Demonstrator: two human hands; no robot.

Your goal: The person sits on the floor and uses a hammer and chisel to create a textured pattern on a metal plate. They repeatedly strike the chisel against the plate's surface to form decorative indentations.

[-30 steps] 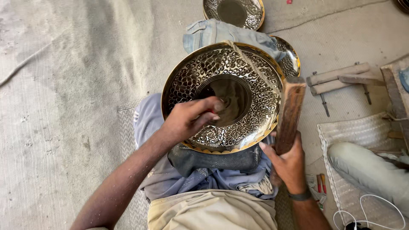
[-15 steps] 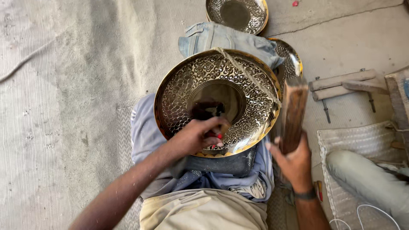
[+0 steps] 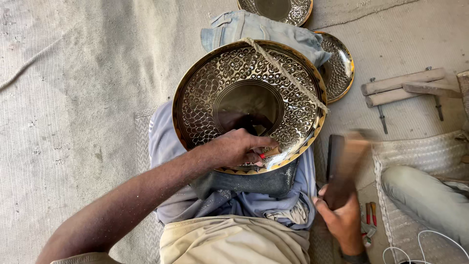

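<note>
A large engraved brass plate point(image 3: 229, 83) with a plain round middle rests tilted on my lap, tied across by a rope point(image 3: 286, 73). My left hand point(image 3: 237, 146) lies on the plate's near rim, fingers pinched around a small chisel with a red mark point(image 3: 267, 154). My right hand point(image 3: 342, 215) is shut on the handle of a wooden mallet point(image 3: 344, 161), which is blurred and raised to the right of the plate. Grey-blue cloth point(image 3: 234, 200) pads the plate from below.
Two more engraved plates lie beyond, one at the top point(image 3: 276, 9) and one at the right point(image 3: 339, 66), with folded denim point(image 3: 254, 27) between. A wooden clamp point(image 3: 403, 85) lies on the floor at right. Another person's leg point(image 3: 425, 200) rests on a woven mat; pliers point(image 3: 370, 215) lie near.
My left hand slid from the plate's middle down to its near rim with the chisel. The mallet in my right hand has swung and is now blurred.
</note>
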